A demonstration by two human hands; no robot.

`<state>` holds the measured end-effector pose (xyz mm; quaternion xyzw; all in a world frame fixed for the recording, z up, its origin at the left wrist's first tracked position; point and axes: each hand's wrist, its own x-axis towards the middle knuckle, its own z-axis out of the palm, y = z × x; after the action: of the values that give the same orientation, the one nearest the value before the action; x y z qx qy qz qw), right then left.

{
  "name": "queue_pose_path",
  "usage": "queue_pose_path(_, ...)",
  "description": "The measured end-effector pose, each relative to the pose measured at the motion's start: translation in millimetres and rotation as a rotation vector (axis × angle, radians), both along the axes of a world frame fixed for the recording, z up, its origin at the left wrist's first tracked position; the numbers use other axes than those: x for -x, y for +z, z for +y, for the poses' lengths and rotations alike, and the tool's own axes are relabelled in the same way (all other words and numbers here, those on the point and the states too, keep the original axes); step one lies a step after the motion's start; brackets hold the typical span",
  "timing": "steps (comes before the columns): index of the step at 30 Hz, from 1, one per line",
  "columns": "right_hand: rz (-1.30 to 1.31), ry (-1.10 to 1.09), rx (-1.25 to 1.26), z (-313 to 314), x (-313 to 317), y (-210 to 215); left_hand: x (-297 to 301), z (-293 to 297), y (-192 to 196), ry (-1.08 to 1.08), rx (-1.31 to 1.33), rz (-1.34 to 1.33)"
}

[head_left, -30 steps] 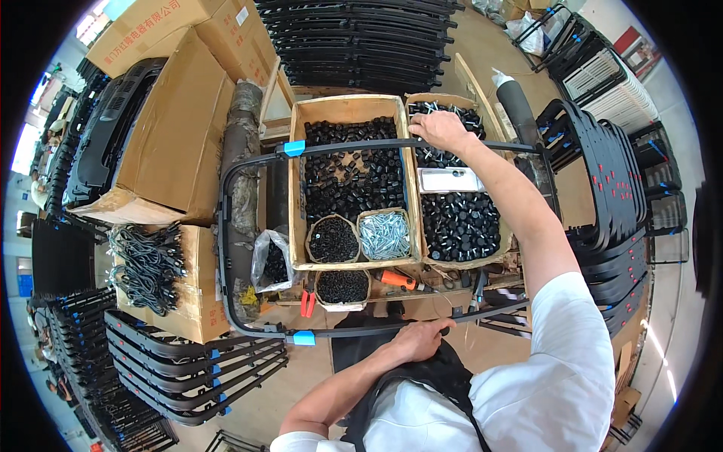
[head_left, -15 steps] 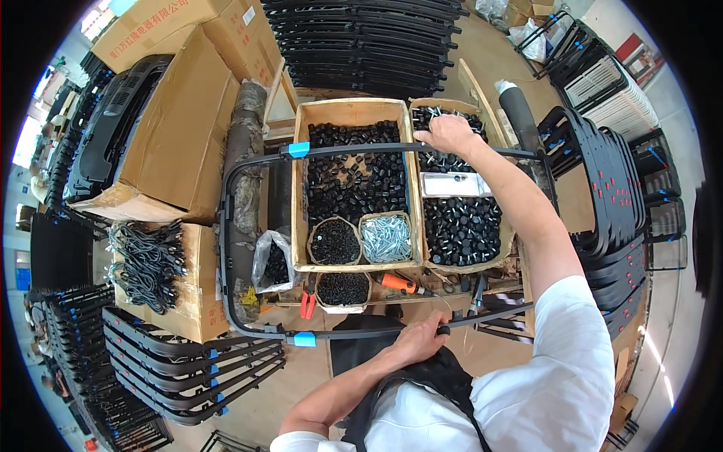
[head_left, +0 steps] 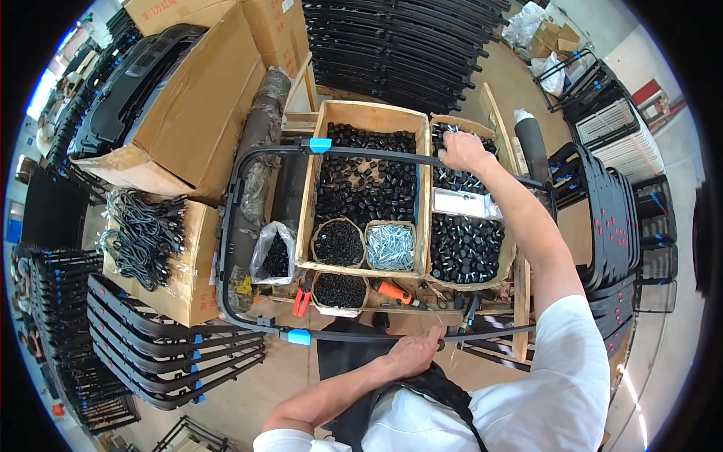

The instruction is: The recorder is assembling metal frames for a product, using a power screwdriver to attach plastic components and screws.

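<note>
A long black tubular frame (head_left: 369,155) with rounded corners and blue tape pieces lies across the workbench. My left hand (head_left: 413,355) is closed by the frame's near bar, and a small dark rounded piece shows at its fingertips. I cannot make out what that piece is. My right hand (head_left: 465,151) reaches past the far bar into a cardboard box of black-headed bolts (head_left: 456,179). Its fingers are bent down among the bolts, and the fingertips are partly hidden. A pale flat case (head_left: 459,203) lies between these and more black-headed bolts (head_left: 467,248).
A wooden tray (head_left: 425,226) holds black caps (head_left: 365,188), silver screws (head_left: 389,247) and small black screws (head_left: 337,242). Along the bench's near edge lie red-handled pliers (head_left: 302,300) and an orange tool (head_left: 393,292). Cables (head_left: 143,233) lie on a carton at left; stacked frames (head_left: 602,218) stand at right.
The view has turned slightly, shifting the bench in the picture. My right hand stays over the bolt box with its fingers more bent. My left hand stays closed near the near bar.
</note>
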<state>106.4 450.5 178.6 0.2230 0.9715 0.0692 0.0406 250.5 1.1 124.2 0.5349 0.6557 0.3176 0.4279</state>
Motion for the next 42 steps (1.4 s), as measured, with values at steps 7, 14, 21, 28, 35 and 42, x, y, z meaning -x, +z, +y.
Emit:
queue_pose_path(7, -0.05, 0.013, 0.021, -18.6, 7.3, 16.9, 35.2, -3.6, -12.0, -0.12, -0.49, 0.211)
queue_pose_path(14, -0.376, 0.028, -0.165, 6.0, -3.1, 22.3, 31.9, 4.1, -15.0, -0.256, -0.118, 0.11)
queue_pose_path(21, -0.181, 0.141, -0.06, -26.1, 9.5, 33.7, 31.4, -12.4, -8.9, -0.322, -0.087, 0.141)
queue_pose_path(28, -0.363, 0.127, -0.174, -4.3, 7.7, -1.9, 34.5, -9.3, -15.1, -0.206, -0.128, 0.073)
queue_pose_path(35, -0.279, 0.104, -0.224, -5.2, 15.5, 7.5, 28.2, -10.6, -21.7, -0.24, -0.263, 0.214)
queue_pose_path(42, -0.364, 0.039, -0.214, -8.8, 22.8, 3.7, 31.4, -8.3, -15.1, -0.227, -0.221, 0.187)
